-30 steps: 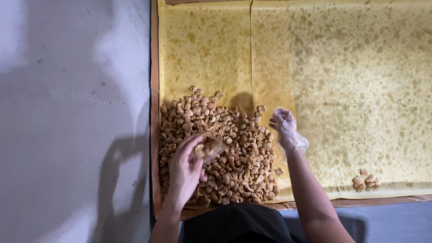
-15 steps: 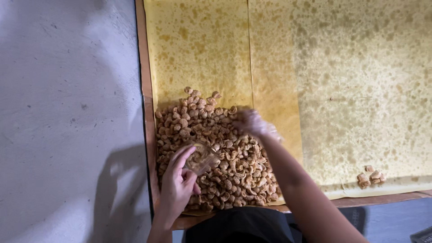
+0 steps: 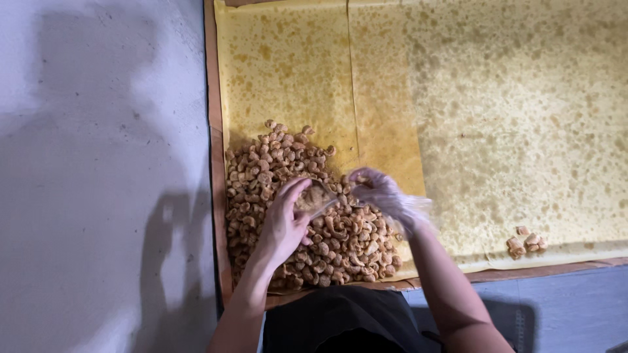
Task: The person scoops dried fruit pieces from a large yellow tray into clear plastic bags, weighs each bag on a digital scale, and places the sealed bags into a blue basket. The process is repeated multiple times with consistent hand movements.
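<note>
Two hands work over a heap of fried snack pieces that lies on the near left part of a yellow, oil-stained paper sheet. We keep our left hand bare; its fingers are curled around a small clear bag, which we hold just above the middle of the heap. Our right hand wears a thin see-through glove and is blurred; its fingertips meet the bag's open side, and they seem pinched, but we cannot tell if they grasp any pieces. The heap is golden brown, made of many small curled pieces, and it touches the left border of the sheet. The sheet covers a wide tray with a brown wooden edge. A few loose pieces lie well apart from the heap, near the front right border of the sheet. To the left of the tray is a pale grey surface with our shadow on it.
</note>
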